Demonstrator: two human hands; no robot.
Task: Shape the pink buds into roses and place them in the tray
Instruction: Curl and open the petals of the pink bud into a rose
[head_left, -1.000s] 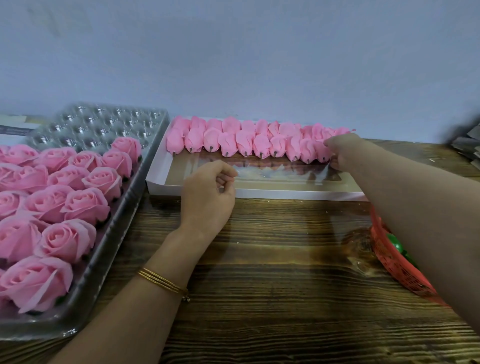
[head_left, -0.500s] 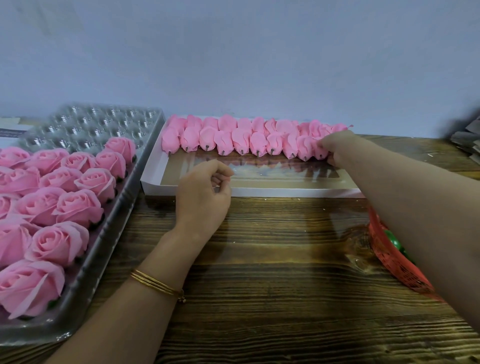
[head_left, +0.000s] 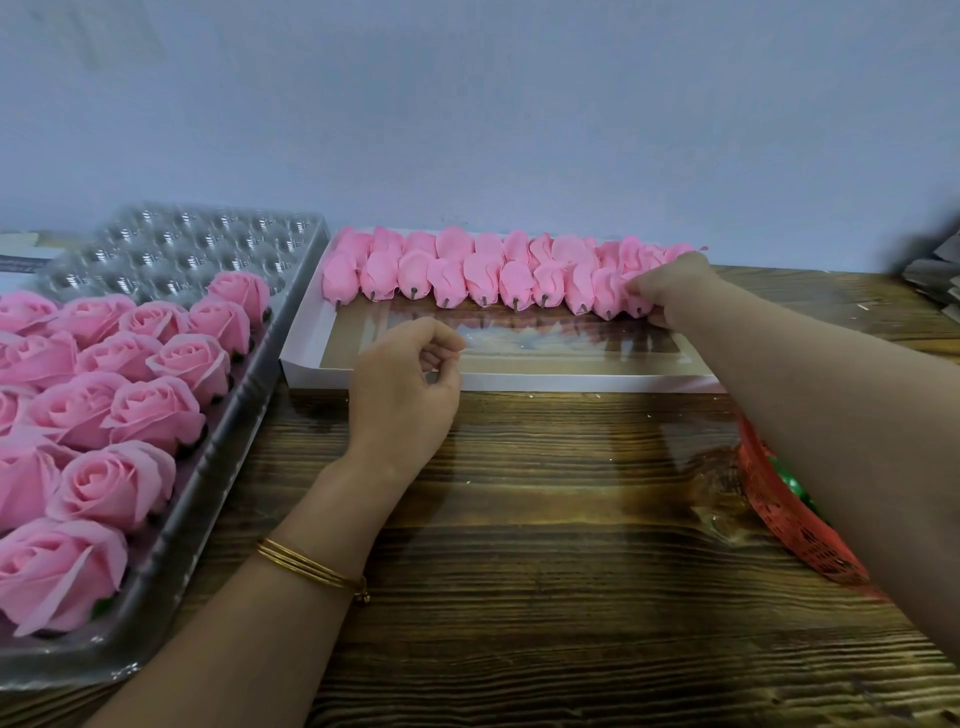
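Barely shifted since a second ago, right hand (head_left: 670, 288) pinching end pink bud (head_left: 635, 297) in white box (head_left: 519, 382); left hand (head_left: 400, 395) loosely curled, empty, at box's rim.

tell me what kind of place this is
Likely a craft workbench for making artificial flowers: a cell tray of finished pink roses, a white box of unshaped buds, on a wooden table.

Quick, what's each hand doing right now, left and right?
Left hand: fingers loosely curled, holding nothing, by the white box near rim.
Right hand: pinching the rightmost pink bud in the front row.
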